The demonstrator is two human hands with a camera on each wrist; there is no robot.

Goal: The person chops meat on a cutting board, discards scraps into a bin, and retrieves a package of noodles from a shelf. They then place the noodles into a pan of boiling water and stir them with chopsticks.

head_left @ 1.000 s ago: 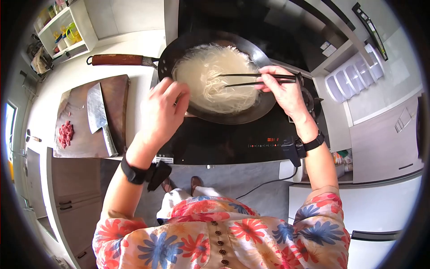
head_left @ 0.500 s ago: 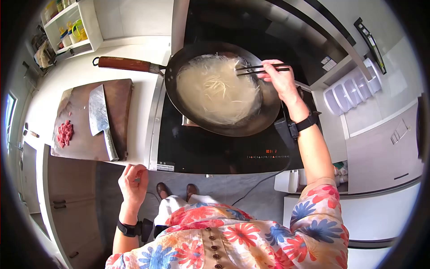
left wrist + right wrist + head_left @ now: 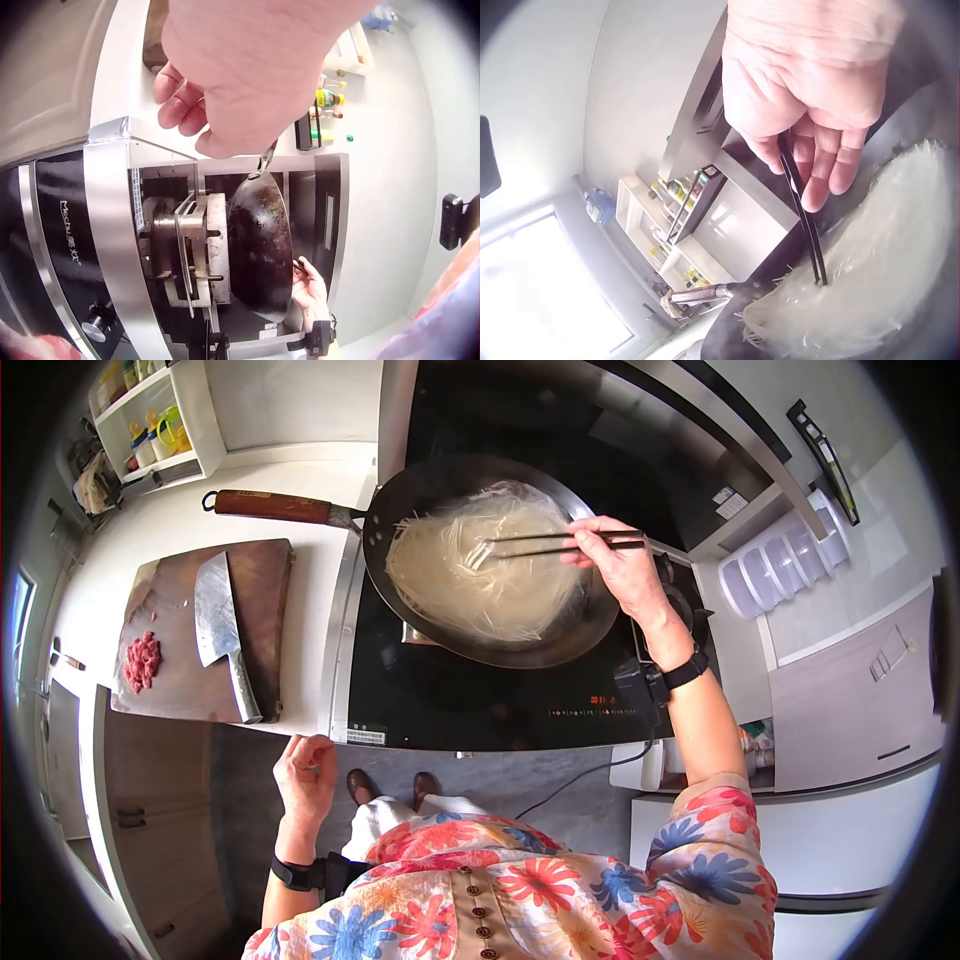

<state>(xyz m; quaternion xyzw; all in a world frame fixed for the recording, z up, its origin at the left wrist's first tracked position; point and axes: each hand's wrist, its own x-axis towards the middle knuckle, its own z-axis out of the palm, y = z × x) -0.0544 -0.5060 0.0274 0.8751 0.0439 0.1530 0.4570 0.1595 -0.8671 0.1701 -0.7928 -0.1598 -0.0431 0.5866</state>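
Note:
My right hand [image 3: 622, 572] grips a pair of dark chopsticks [image 3: 535, 546] above the right side of the wok [image 3: 440, 642]. Their tips dip into pale thin noodles [image 3: 500, 595] in cloudy liquid. In the right wrist view the chopsticks [image 3: 804, 214] slant down from between thumb and fingers into the noodles [image 3: 892, 255]. My left hand [image 3: 305, 780] hangs by the counter's front edge, left of the stove, with loosely bent fingers and nothing in them. In the left wrist view that hand [image 3: 232, 82] shows above the counter corner, away from the wok [image 3: 259, 247].
On the counter left of the stove [image 3: 450, 710] lies a cutting board [image 3: 180, 610] with a cleaver [image 3: 217, 615] and a small heap of red meat pieces [image 3: 142, 662]. The wok's wooden handle [image 3: 272, 506] juts left over the counter. Stacked white trays [image 3: 785, 565] hang at right.
My left hand has dropped from over the wok's left rim to the counter's front edge. The chopsticks went to the far right side of the wok, then back toward the middle.

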